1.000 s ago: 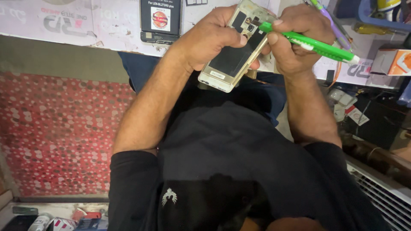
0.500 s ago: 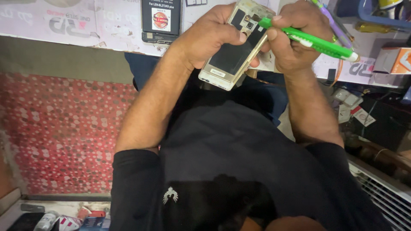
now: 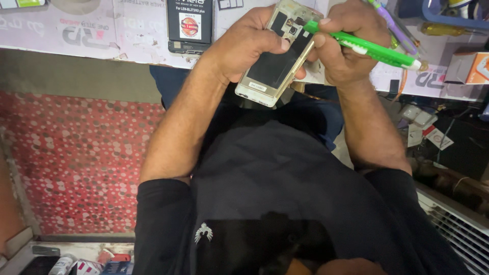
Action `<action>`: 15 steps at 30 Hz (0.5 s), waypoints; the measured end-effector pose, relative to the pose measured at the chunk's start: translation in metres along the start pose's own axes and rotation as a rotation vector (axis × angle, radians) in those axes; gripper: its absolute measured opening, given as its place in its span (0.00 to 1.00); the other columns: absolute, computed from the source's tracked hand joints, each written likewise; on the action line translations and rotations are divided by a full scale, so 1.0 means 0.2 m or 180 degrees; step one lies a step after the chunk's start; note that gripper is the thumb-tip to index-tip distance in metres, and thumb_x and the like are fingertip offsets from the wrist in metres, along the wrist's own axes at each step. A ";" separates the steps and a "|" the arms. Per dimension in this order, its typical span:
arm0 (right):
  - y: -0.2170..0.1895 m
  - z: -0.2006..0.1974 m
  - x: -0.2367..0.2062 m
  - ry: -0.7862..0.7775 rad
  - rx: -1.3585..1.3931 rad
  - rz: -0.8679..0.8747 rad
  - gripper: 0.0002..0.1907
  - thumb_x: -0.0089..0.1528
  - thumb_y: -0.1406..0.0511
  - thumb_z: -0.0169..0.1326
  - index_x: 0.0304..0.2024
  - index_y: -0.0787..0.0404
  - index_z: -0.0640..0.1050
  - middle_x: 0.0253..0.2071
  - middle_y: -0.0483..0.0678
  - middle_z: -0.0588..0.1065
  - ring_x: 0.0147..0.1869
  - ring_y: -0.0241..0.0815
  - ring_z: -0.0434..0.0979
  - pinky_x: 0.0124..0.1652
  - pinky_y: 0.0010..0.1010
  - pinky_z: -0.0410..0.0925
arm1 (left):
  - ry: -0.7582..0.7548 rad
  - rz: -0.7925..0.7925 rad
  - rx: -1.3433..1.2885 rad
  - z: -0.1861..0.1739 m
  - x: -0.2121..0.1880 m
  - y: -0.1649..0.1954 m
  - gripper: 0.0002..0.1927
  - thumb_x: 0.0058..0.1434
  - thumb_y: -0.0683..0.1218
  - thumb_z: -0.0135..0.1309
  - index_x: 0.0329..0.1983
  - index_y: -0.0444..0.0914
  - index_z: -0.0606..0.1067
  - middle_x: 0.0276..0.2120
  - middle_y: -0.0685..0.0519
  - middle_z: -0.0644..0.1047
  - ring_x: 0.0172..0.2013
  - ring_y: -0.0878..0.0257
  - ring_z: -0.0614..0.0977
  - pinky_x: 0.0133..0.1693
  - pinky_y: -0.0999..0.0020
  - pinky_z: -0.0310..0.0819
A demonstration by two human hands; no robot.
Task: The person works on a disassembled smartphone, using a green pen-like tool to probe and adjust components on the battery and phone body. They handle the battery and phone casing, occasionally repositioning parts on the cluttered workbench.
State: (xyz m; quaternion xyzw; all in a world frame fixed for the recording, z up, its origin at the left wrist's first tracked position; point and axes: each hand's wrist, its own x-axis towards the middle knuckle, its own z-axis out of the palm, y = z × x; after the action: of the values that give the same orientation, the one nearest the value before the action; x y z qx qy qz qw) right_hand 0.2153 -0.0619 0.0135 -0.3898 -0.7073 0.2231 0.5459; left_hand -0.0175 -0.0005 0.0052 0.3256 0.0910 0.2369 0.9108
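My left hand grips an opened phone with its back cover off, a gold frame and a dark inner panel showing. It is held tilted above my lap, at the front edge of the workbench. My right hand holds a green-handled screwdriver like a pen. The tool's tip rests on the upper part of the phone, near the camera area. Both forearms are bare below black sleeves.
A black phone battery lies on the bench left of my hands. A purple tool and an orange-and-white box sit to the right. Below left is a red dotted floor; small bottles stand at the bottom left.
The phone and both hands sit slightly higher in view than before, nearer the bench edge. The grips on phone and screwdriver are unchanged.
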 end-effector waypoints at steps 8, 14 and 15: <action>0.00 0.01 -0.01 -0.0009 -0.0057 0.0031 0.09 0.67 0.72 0.65 0.46 0.65 0.77 0.40 0.53 0.75 0.39 0.43 0.74 0.39 0.31 0.66 | 0.0150 -0.0079 -0.0108 0.03 0.00 0.01 0.24 0.61 0.32 0.45 0.62 0.26 0.71 0.46 0.35 0.81 0.40 0.46 0.88 0.47 0.51 0.88; 0.01 0.01 -0.02 -0.0024 0.0067 0.0091 0.09 0.67 0.73 0.66 0.46 0.65 0.77 0.40 0.53 0.76 0.37 0.41 0.74 0.38 0.30 0.65 | 0.0111 -0.0014 -0.0039 0.03 0.01 0.01 0.24 0.61 0.32 0.45 0.63 0.26 0.71 0.46 0.35 0.81 0.41 0.47 0.88 0.47 0.51 0.87; 0.02 0.00 -0.02 -0.0056 -0.0013 0.0078 0.09 0.67 0.73 0.66 0.46 0.66 0.77 0.39 0.52 0.76 0.37 0.40 0.74 0.38 0.30 0.65 | 0.0112 -0.0005 -0.0032 0.02 0.01 0.01 0.24 0.61 0.32 0.45 0.62 0.26 0.70 0.46 0.35 0.81 0.40 0.46 0.88 0.47 0.51 0.88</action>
State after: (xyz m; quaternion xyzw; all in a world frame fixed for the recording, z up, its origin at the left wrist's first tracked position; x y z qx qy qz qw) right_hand 0.2160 -0.0636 0.0082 -0.3976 -0.7077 0.2318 0.5361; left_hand -0.0152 -0.0013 0.0099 0.3167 0.1061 0.2424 0.9109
